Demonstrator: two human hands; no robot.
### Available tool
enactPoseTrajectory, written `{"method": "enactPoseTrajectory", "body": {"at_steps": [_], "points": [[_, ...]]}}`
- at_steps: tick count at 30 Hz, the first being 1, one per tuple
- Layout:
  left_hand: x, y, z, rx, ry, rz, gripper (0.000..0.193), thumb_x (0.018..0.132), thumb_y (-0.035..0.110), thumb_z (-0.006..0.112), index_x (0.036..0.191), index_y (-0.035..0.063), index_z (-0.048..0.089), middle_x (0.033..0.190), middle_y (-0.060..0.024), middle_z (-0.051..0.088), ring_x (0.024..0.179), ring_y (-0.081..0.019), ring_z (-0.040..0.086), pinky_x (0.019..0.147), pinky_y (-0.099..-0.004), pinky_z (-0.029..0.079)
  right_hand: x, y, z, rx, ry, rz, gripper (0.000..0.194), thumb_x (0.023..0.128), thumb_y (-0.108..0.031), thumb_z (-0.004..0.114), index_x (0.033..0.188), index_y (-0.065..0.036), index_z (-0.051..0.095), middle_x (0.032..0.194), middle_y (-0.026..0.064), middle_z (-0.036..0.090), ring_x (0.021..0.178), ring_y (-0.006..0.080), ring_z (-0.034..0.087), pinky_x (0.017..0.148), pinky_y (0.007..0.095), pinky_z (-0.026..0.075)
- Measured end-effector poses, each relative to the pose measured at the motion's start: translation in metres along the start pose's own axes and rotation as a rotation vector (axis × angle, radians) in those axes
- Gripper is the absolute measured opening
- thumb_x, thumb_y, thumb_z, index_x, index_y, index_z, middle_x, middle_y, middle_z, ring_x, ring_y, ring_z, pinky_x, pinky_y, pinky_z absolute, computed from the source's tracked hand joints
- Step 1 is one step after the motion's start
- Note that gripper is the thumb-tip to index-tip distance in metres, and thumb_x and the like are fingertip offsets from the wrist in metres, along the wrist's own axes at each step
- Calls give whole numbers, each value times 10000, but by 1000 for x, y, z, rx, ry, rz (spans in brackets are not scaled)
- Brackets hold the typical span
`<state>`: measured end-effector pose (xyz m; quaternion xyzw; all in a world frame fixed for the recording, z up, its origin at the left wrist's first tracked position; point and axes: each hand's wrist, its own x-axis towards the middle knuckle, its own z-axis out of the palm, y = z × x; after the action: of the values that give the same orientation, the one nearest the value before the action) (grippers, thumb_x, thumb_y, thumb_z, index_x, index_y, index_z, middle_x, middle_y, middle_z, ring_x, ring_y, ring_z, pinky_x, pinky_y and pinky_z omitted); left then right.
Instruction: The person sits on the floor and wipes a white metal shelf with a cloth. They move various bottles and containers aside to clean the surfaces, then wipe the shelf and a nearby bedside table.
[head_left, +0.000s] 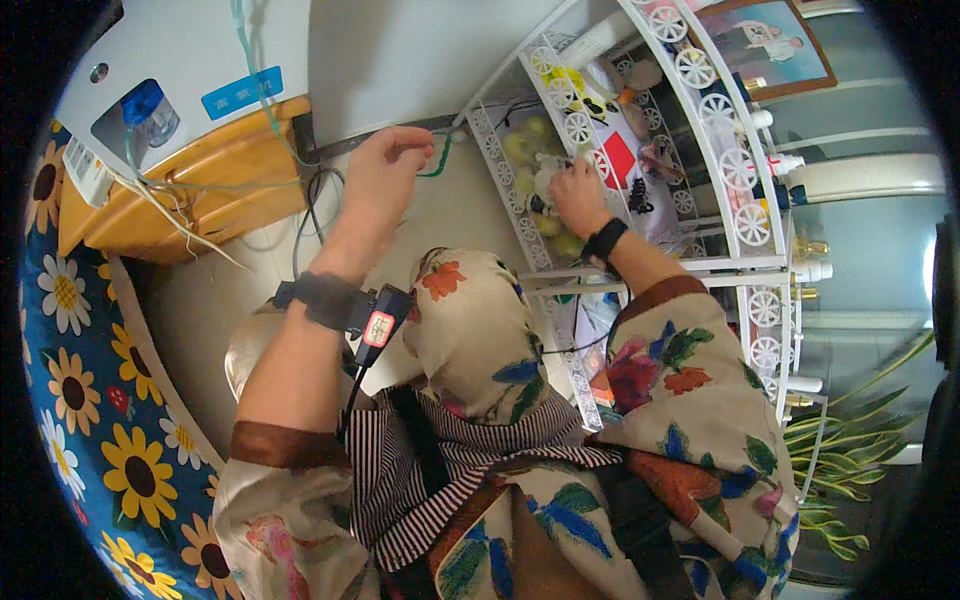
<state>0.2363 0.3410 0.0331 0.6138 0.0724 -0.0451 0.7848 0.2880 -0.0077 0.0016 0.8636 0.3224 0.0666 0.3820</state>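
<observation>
My left hand (386, 176) is raised over the pale floor, thumb and forefinger together on a thin green loop (444, 156). A dark band with a small black device (384, 326) sits around that wrist, with a cable running down from it. My right hand (581, 196) reaches into a white shelf rack (517, 199), its fingers closed on a crumpled clear plastic bag (553, 166). Green round fruits (536, 133) lie around and under the bag; the fingertips are partly hidden. A black band (604, 240) circles my right wrist.
To the left, a white machine (187, 45) with tubing stands on a wooden cabinet (202, 187), beside a power strip (86, 172). Sunflower-print fabric (139, 472) runs along the left edge. Bottles (784, 163), a framed photo (772, 49) and a leafy plant (847, 442) are at right.
</observation>
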Motion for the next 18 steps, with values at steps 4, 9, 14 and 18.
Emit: {"method": "enactPoseTrajectory", "body": {"at_steps": [4, 9, 14, 18], "points": [[-1, -1, -3, -16, 13, -9, 226, 933, 93, 602, 1143, 48, 671, 1050, -21, 699, 930, -97, 611, 795, -246, 443, -48, -14, -6, 81, -24, 45, 119, 762, -156, 645, 830, -75, 698, 822, 97, 645, 916, 305, 540, 781, 405, 461], [-10, 4, -9, -4, 25, -21, 212, 939, 96, 599, 1135, 59, 671, 1039, -18, 695, 924, -94, 606, 795, -247, 440, -96, -20, -13, 103, -9, 99, 184, 729, -151, 671, 864, -32, 705, 814, 119, 657, 939, 320, 555, 773, 414, 467], [-14, 7, -15, -29, 18, 6, 199, 941, 92, 597, 1121, 62, 673, 1028, -20, 693, 906, -88, 597, 779, -243, 438, -114, -23, -19, 140, -42, 144, 260, 726, -133, 672, 959, -16, 669, 867, 122, 643, 974, 312, 544, 793, 394, 461], [-11, 5, -16, -30, 8, 20, 197, 940, 83, 594, 1118, 62, 676, 1020, -18, 696, 894, -85, 597, 770, -236, 439, -92, -15, -19, 178, 104, 149, 294, 753, -138, 657, 1032, -46, 654, 974, 135, 624, 992, 292, 539, 808, 388, 447]]}}
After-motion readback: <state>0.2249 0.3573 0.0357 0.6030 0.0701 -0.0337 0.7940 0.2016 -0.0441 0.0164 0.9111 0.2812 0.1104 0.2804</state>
